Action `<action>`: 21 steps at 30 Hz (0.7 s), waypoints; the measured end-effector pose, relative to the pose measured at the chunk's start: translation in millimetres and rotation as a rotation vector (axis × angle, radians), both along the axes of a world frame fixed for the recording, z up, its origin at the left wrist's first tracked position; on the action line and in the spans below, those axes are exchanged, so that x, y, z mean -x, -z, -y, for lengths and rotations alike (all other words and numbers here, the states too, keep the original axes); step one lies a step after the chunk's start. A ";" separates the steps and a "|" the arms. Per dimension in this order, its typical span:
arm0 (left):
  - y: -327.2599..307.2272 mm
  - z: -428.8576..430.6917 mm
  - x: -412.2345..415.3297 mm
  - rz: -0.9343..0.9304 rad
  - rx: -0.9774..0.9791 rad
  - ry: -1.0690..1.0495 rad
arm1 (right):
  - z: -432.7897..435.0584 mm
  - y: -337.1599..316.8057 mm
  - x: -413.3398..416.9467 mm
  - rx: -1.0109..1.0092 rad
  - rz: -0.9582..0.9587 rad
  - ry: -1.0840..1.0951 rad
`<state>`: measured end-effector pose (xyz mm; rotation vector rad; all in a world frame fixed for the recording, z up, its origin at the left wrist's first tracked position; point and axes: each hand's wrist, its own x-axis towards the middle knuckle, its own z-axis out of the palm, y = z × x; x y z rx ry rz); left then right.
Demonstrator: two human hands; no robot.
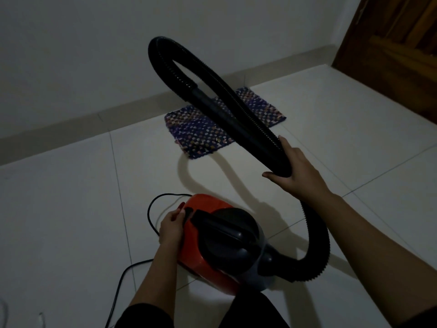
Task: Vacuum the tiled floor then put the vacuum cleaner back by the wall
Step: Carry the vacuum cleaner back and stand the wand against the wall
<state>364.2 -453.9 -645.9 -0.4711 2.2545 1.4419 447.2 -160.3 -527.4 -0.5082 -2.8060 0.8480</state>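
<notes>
White tiles are waiting; right hand [299, 170] is gripping the looped hose [212, 91] above the vacuum [222, 242], left hand [171, 227] is fingering its rear, probably the switch: next, lowering the nozzle.

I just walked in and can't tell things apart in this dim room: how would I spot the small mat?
Follow the pale wall down to its skirting, left of the brown wooden door. The small woven blue-purple mat lies there on the white tiled floor, behind the looped black ribbed hose. It is the only patterned thing.
</notes>
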 end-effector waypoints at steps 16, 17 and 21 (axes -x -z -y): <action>-3.0 -4.2 6.3 0.041 -0.190 -0.020 | -2.6 -4.1 2.8 0.015 -0.018 -0.023; -1.7 -5.1 6.5 0.043 -0.191 -0.017 | -4.1 -4.5 3.1 0.015 -0.017 -0.022; -0.3 -3.2 3.1 0.043 -0.198 0.001 | -4.7 -0.3 0.6 0.022 -0.011 -0.027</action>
